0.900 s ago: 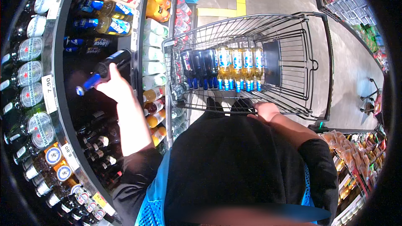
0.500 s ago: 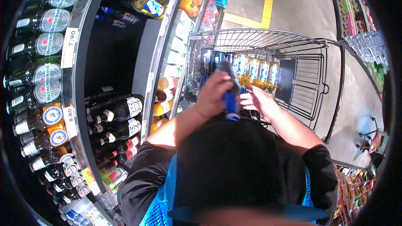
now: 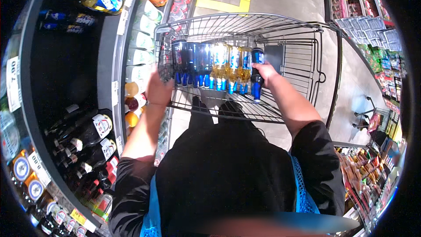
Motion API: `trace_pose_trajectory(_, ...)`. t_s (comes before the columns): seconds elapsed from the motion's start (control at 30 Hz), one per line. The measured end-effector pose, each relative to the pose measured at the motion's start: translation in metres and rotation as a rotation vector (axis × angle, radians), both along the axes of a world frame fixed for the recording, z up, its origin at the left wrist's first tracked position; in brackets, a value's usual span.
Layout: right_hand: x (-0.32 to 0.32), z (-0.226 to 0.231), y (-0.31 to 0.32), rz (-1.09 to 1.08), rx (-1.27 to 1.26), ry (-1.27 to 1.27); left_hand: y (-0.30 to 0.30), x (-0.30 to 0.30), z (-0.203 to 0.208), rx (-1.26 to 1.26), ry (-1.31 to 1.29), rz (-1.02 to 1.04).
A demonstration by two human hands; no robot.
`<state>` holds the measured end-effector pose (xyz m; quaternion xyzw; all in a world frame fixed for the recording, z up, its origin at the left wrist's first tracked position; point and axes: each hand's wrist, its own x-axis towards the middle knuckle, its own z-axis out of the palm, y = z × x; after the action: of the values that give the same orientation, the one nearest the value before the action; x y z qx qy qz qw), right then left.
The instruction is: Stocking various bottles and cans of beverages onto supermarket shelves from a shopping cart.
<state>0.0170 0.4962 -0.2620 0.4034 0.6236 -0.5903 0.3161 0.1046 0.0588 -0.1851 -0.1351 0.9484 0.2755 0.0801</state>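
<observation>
My right hand (image 3: 266, 73) grips a dark bottle (image 3: 257, 87) with a blue neck, tilted neck toward me, over the wire shopping cart (image 3: 302, 101). Just left of it in the cart, several clear bottles (image 3: 234, 61) with amber drink and blue-white labels lie in a row. Several dark blue bottles (image 3: 192, 59) continue that row on the left, necks toward me. My left hand (image 3: 158, 87) is at the cart's left side, close to the shelf; motion smears its fingers, so I cannot see whether it holds anything.
A drinks shelf (image 3: 107, 61) runs along my left, with dark bottles (image 3: 98, 127) lying on it and a dark gap behind its edge. Across the aisle stand packed shelves (image 3: 368, 30). Another cart (image 3: 381, 120) is off to the right. Yellow tape (image 3: 223, 5) marks the floor ahead.
The dark bottle went from my left hand to my right and moved to the right end of the row. My left hand moved left toward the shelf. The view has shifted right.
</observation>
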Motion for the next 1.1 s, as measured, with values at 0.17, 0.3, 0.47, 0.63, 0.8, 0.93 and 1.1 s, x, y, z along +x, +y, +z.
trace_pose_trajectory(0.17, -0.015, -0.048, 0.025, 0.54, 0.864, 0.172, -0.038, 0.018, -0.06, 0.027, -0.068, 0.176)
trace_pose_trajectory(0.3, -0.014, -0.067, 0.015, 0.55, 0.913, 0.059, -0.034, 0.016, -0.07, 0.2, -0.181, 0.324)
trace_pose_trajectory(0.47, -0.01, -0.09, -0.004, 0.517, 0.961, 0.05, -0.041, 0.023, -0.085, 0.057, -0.145, 0.257)
trace_pose_trajectory(0.63, 0.001, -0.108, -0.015, 0.419, 1.025, 0.131, -0.047, 0.027, -0.113, 0.016, -0.002, 0.284)
trace_pose_trajectory(0.8, 0.007, -0.115, -0.026, 0.37, 1.024, 0.145, -0.042, 0.025, -0.1, 0.155, -0.118, 0.362)
trace_pose_trajectory(0.93, 0.009, -0.118, -0.03, 0.367, 1.039, 0.171, -0.036, 0.021, -0.087, 0.18, -0.155, 0.377)
trace_pose_trajectory(1.1, 0.009, -0.124, -0.032, 0.365, 1.057, 0.144, -0.039, 0.023, -0.094, 0.15, -0.115, 0.355)
